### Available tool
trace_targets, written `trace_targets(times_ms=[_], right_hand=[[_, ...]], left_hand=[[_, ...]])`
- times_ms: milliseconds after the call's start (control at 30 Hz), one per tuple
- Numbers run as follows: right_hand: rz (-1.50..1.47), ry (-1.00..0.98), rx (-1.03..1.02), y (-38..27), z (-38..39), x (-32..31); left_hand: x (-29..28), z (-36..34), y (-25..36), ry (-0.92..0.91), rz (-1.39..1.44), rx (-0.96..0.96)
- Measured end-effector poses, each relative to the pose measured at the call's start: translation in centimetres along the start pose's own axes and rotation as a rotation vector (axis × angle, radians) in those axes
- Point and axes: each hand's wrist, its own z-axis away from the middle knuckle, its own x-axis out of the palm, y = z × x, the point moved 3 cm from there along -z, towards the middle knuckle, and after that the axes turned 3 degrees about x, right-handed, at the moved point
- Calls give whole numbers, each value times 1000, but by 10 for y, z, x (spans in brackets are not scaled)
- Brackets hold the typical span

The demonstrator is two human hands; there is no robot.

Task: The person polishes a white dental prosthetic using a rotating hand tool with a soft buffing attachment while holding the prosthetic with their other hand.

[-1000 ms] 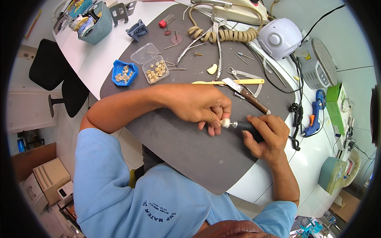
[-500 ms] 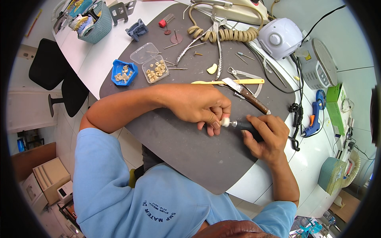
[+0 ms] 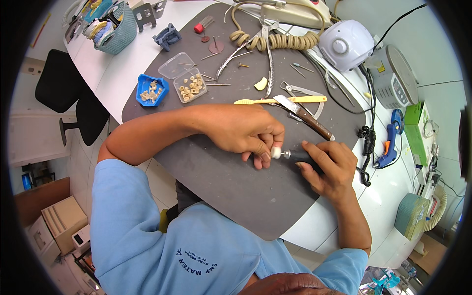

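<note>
Grey matting (image 3: 231,196) covers part of your white counter (image 3: 105,81). Your left fingers (image 3: 259,146) pinch a small whitish piece (image 3: 276,153) at the tip of a black handpiece (image 3: 301,156), which your right fingers (image 3: 322,158) wrap. The piece looks light, stiff, perhaps brittle; grip its sides.

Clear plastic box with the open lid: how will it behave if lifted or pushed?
The clear plastic box is probably light: it's small and thin-looking. Its small beige pieces look loose, so tilting would likely spill some. The clear flat lid, folded out to one side, may swing when lifted.
</note>
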Motion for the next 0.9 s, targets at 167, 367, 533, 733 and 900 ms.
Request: trace_targets(times_ms=[167, 367, 533, 733, 900], right_hand=[[-14, -2, -13, 1, 1, 0], [-11, -2, 5, 1, 1, -1], [-26, 2, -7, 2, 1, 0], [-30, 8, -1, 2, 1, 0], [-23, 6, 3, 1, 0, -1]], left_hand=[[-1, -1, -2, 2, -9, 10], [-1, -1, -2, 12, -13, 15], [0, -1, -1, 9, -9, 9], [-1, 0, 1, 11, -3, 11], [-1, 1, 2, 13, -2, 2]])
